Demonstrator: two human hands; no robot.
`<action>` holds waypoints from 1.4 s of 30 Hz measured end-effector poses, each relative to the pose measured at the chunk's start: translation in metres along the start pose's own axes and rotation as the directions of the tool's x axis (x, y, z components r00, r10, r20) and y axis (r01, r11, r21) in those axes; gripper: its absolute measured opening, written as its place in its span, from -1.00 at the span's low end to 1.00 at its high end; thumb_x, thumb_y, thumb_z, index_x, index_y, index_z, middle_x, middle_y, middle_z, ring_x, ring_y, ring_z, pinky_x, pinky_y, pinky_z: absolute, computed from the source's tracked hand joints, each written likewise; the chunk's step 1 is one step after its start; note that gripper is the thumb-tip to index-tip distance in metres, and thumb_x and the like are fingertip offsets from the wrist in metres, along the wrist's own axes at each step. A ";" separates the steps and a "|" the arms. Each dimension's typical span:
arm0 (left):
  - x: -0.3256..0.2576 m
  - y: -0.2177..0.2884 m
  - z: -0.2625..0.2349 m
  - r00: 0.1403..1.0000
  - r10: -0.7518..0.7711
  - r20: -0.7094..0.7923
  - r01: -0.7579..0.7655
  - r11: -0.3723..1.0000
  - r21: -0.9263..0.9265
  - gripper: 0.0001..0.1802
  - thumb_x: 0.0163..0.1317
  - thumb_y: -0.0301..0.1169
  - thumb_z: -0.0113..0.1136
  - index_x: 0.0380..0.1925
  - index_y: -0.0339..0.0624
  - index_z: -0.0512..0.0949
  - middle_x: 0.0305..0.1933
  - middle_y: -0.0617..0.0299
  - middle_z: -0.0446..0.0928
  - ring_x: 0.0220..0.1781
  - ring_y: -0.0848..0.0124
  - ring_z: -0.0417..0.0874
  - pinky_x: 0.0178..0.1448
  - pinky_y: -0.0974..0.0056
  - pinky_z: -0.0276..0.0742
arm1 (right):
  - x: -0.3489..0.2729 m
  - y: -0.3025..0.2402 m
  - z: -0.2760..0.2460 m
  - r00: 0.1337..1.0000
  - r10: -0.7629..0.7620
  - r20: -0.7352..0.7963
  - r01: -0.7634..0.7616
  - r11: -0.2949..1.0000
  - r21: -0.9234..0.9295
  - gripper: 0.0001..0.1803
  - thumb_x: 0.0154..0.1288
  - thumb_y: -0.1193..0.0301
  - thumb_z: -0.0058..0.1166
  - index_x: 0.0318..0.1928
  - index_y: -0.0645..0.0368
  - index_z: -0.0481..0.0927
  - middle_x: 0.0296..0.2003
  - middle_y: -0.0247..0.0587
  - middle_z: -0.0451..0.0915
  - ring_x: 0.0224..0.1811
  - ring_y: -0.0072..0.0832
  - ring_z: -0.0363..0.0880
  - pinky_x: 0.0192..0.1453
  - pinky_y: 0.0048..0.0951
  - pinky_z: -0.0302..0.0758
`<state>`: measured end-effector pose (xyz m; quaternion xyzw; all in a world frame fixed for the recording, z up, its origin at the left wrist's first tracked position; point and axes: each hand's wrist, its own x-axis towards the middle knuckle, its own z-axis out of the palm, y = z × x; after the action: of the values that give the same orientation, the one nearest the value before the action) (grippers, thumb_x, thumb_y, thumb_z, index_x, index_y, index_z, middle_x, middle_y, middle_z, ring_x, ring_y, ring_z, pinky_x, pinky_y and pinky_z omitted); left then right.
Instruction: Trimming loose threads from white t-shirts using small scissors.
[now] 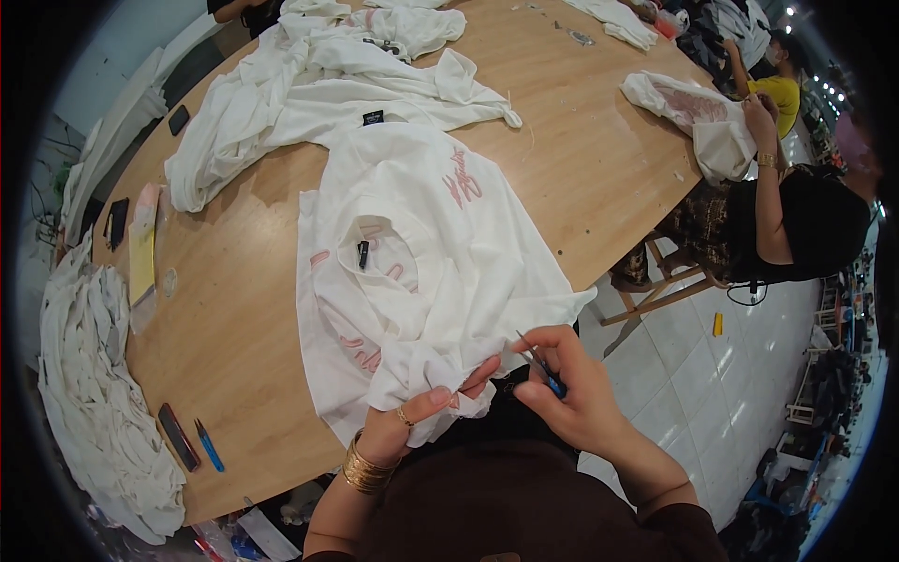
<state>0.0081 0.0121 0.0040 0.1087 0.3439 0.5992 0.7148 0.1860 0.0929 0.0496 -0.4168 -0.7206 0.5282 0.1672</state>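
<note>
A white shirt [393, 169] with pink lettering lies spread at the near edge of the table, its round neck opening facing up with a black label inside. My left hand [426, 405] is closed on a bunched fold of this shirt, thumb on top. Just to the right, my right hand [582, 398] grips small thread snips [552, 377] with a blue handle. Their dark pointed blades angle up and left toward the bunched cloth, and seem apart from it. The palm hides part of the handle.
More white shirts [253, 103] are heaped across the table [225, 356], and others [94, 403] hang over its left edge. Blue tweezers [209, 446], a dark red case [178, 437] and a phone [116, 223] lie at left. A co-worker [796, 225] handles a white garment at right.
</note>
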 end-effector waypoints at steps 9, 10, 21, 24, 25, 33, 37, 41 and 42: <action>-0.003 -0.007 -0.018 0.998 0.054 -0.018 -0.051 0.984 0.170 -0.80 0.05 -0.50 0.13 -0.30 -0.32 0.43 -0.27 0.11 0.51 -0.11 0.33 0.53 -0.03 0.34 0.40 | -0.002 0.000 0.006 0.883 0.097 0.459 -0.277 0.897 0.344 -0.57 0.43 0.17 -0.49 -0.18 0.23 0.40 -0.73 -0.42 0.23 -0.66 -0.68 0.14 -0.49 -0.62 0.15; -0.004 -0.006 -0.017 0.998 0.056 -0.019 -0.052 0.984 0.171 -0.80 0.05 -0.50 0.13 -0.30 -0.32 0.43 -0.27 0.11 0.51 -0.11 0.33 0.53 -0.03 0.34 0.40 | -0.001 -0.001 0.005 0.878 0.111 0.465 -0.285 0.903 0.322 -0.56 0.42 0.16 -0.49 -0.19 0.23 0.40 -0.73 -0.42 0.22 -0.66 -0.67 0.14 -0.49 -0.62 0.15; -0.001 -0.005 -0.012 0.998 0.052 -0.048 -0.045 0.990 0.131 -0.82 0.05 -0.49 0.13 -0.33 -0.29 0.44 -0.40 0.22 0.50 -0.27 0.42 0.50 -0.12 0.38 0.40 | 0.000 0.001 0.007 0.878 0.097 0.469 -0.276 0.902 0.330 -0.54 0.42 0.13 -0.49 -0.23 0.22 0.41 -0.74 -0.42 0.22 -0.67 -0.67 0.14 -0.48 -0.61 0.16; -0.002 -0.003 -0.014 0.997 0.072 -0.011 -0.069 0.981 0.183 -0.82 0.04 -0.49 0.14 -0.33 -0.29 0.45 -0.41 0.23 0.50 -0.29 0.45 0.50 -0.15 0.40 0.40 | 0.000 0.003 0.007 0.878 0.105 0.467 -0.286 0.898 0.336 -0.54 0.43 0.14 -0.49 -0.23 0.23 0.41 -0.73 -0.41 0.23 -0.66 -0.68 0.14 -0.48 -0.63 0.15; -0.002 -0.004 -0.015 0.997 0.072 -0.010 -0.069 0.981 0.184 -0.82 0.04 -0.49 0.14 -0.33 -0.29 0.45 -0.41 0.23 0.50 -0.29 0.45 0.50 -0.15 0.40 0.40 | 0.000 0.003 0.007 0.875 0.111 0.471 -0.298 0.890 0.344 -0.54 0.43 0.14 -0.49 -0.23 0.24 0.41 -0.73 -0.42 0.23 -0.66 -0.68 0.14 -0.48 -0.64 0.15; -0.002 -0.004 -0.014 0.997 0.072 -0.022 -0.066 0.974 0.215 -0.81 0.03 -0.49 0.15 -0.32 -0.29 0.46 -0.40 0.24 0.51 -0.33 0.47 0.50 -0.18 0.42 0.40 | 0.001 0.001 0.008 0.875 0.145 0.462 -0.311 0.900 0.306 -0.55 0.43 0.15 -0.49 -0.24 0.23 0.42 -0.73 -0.45 0.20 -0.67 -0.70 0.13 -0.52 -0.64 0.13; -0.002 -0.010 -0.019 0.997 0.055 -0.055 -0.044 0.982 0.184 -0.80 0.03 -0.49 0.15 -0.30 -0.29 0.46 -0.40 0.24 0.51 -0.30 0.46 0.50 -0.16 0.41 0.40 | 0.000 0.000 0.007 0.884 0.123 0.451 -0.290 0.901 0.323 -0.55 0.43 0.15 -0.47 -0.24 0.23 0.43 -0.73 -0.45 0.21 -0.67 -0.70 0.13 -0.51 -0.63 0.14; -0.002 -0.011 -0.022 0.998 0.056 -0.032 -0.051 0.988 0.144 -0.77 0.03 -0.49 0.14 -0.27 -0.30 0.45 -0.38 0.22 0.51 -0.28 0.43 0.51 -0.14 0.38 0.40 | -0.001 -0.001 0.006 0.880 0.127 0.457 -0.292 0.904 0.312 -0.56 0.42 0.17 -0.46 -0.24 0.24 0.43 -0.73 -0.45 0.21 -0.67 -0.70 0.13 -0.50 -0.64 0.15; -0.001 -0.012 -0.023 0.998 0.047 -0.030 -0.042 0.986 0.159 -0.76 0.03 -0.49 0.14 -0.26 -0.30 0.44 -0.38 0.22 0.51 -0.27 0.43 0.51 -0.14 0.37 0.40 | -0.001 0.000 0.007 0.881 0.127 0.456 -0.292 0.904 0.312 -0.56 0.42 0.17 -0.46 -0.24 0.24 0.43 -0.73 -0.45 0.21 -0.67 -0.70 0.13 -0.50 -0.64 0.15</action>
<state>0.0028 0.0018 -0.0192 0.1629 0.3998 0.5875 0.6845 0.1818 0.0882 0.0475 -0.3291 -0.5758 0.7481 0.0226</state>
